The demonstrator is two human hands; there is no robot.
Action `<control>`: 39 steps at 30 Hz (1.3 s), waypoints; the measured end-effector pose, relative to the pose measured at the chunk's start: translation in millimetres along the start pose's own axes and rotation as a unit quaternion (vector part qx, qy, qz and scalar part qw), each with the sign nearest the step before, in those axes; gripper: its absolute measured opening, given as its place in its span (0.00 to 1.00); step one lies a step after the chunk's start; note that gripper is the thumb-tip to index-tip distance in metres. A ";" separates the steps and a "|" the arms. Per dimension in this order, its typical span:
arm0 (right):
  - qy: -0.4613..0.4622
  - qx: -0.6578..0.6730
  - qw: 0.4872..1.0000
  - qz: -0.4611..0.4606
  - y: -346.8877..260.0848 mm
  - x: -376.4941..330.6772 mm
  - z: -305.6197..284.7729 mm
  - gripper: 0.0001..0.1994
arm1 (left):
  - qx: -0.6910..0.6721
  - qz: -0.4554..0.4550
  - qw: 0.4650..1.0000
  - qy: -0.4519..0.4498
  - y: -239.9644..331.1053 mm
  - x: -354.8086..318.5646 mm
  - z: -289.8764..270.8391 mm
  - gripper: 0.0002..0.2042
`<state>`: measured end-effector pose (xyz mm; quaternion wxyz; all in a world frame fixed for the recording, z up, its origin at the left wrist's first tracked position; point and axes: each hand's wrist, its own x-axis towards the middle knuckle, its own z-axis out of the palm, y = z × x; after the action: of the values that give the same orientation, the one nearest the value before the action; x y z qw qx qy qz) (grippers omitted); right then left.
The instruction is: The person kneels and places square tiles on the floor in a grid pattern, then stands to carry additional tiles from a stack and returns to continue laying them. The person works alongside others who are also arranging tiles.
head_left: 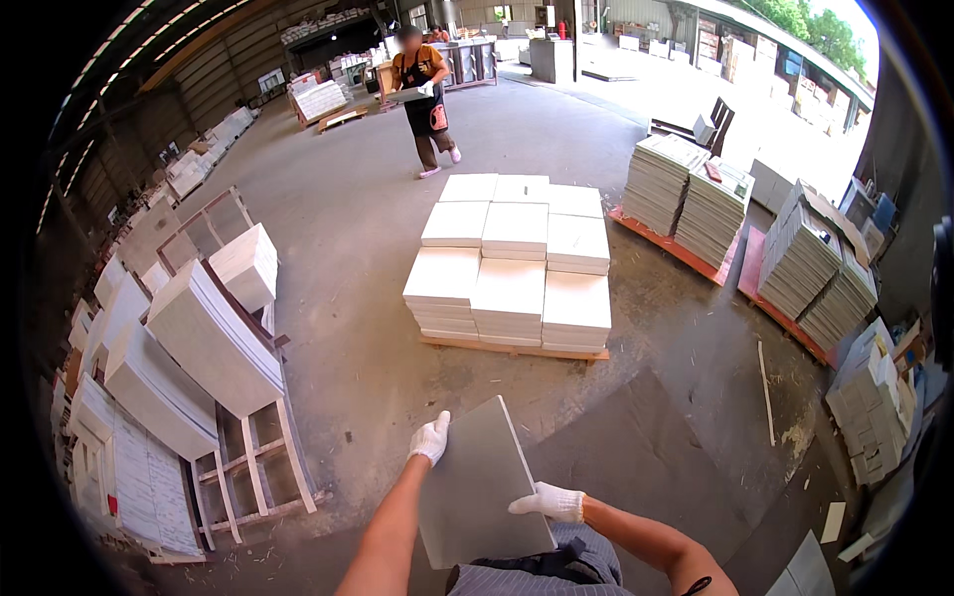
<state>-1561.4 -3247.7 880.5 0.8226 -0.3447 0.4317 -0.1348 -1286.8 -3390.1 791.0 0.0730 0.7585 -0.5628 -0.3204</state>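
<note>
A flat grey rectangular stone slab is held tilted in front of my body. My left hand, in a white glove, grips its upper left edge. On the slab's right edge, lower down, my right hand is closed, also gloved in white. The fingertips behind the slab are hidden. Farther ahead, several stacks of white slabs stand on a wooden pallet, apart from the slab in my hands.
A person in a dark apron walks on the far side, carrying a slab. Slabs lean on wooden racks at left. Stacked tiles on red pallets stand at right. A thin wooden strip lies on the floor.
</note>
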 end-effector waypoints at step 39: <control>0.591 0.508 0.589 -0.216 -67.6 -230.7 -699.4 0.17 | 0.197 -0.149 0.923 -0.296 224.1 271.1 267.6 0.28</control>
<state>-2254.4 -3492.2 796.7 0.3750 0.2011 0.5974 -0.6797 -1575.9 -3647.1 577.4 -0.2969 0.7028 -0.4913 -0.4201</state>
